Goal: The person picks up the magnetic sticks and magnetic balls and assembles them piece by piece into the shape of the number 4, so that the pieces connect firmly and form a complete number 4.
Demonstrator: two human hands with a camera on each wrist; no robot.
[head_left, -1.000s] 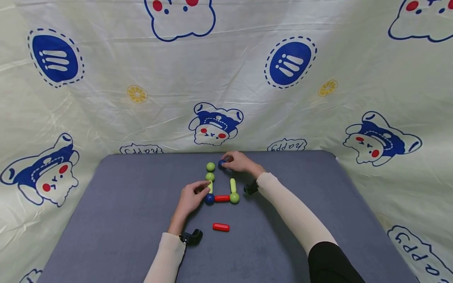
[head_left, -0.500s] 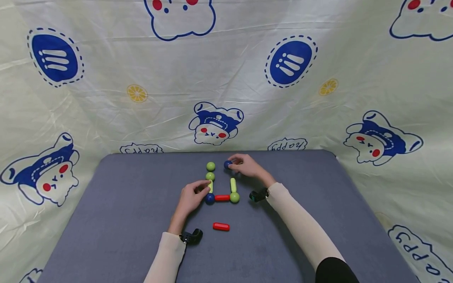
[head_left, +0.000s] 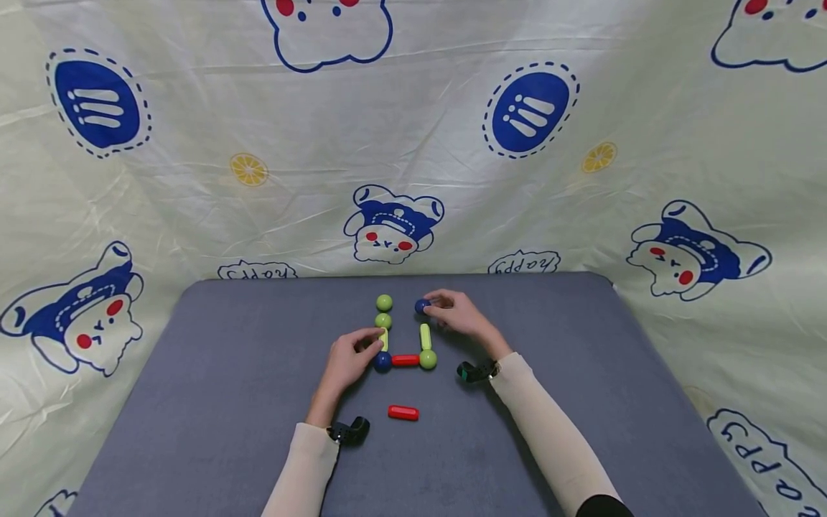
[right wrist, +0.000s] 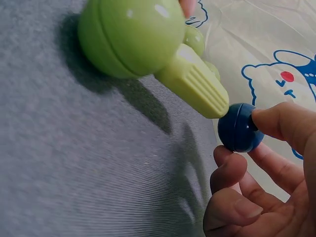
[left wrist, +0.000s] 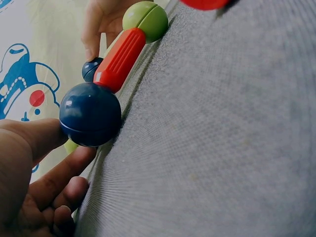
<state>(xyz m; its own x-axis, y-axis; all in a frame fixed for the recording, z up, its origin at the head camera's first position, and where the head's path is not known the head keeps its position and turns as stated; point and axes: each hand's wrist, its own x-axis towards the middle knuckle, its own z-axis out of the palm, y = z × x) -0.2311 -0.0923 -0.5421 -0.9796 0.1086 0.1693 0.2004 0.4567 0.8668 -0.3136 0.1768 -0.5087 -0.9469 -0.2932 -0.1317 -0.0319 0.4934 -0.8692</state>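
In the head view, my left hand point(head_left: 349, 359) pinches the left yellow-green magnetic rod point(head_left: 384, 339), right beside a dark blue ball point(left wrist: 90, 114). From that ball a red rod point(head_left: 405, 360) runs right to a green ball point(head_left: 428, 359). A second yellow-green rod point(right wrist: 195, 81) points away from the green ball. Between thumb and fingers, my right hand point(head_left: 455, 314) holds another dark blue ball point(right wrist: 241, 127). This ball is close to the far end of the second rod. Two green balls, a nearer one point(head_left: 383, 320) and a farther one point(head_left: 384, 302), line up beyond the left rod.
A loose red rod point(head_left: 403, 413) lies on the grey table point(head_left: 213, 402), nearer the body than the joined pieces. Behind the table's far edge hangs a pale cloth point(head_left: 452, 222) printed with cartoon figures. Both wrists wear black camera straps.
My right hand has drawn the dark blue ball rightward and slightly nearer, away from the far green ball toward the right yellow-green rod's end. My left hand keeps its place.
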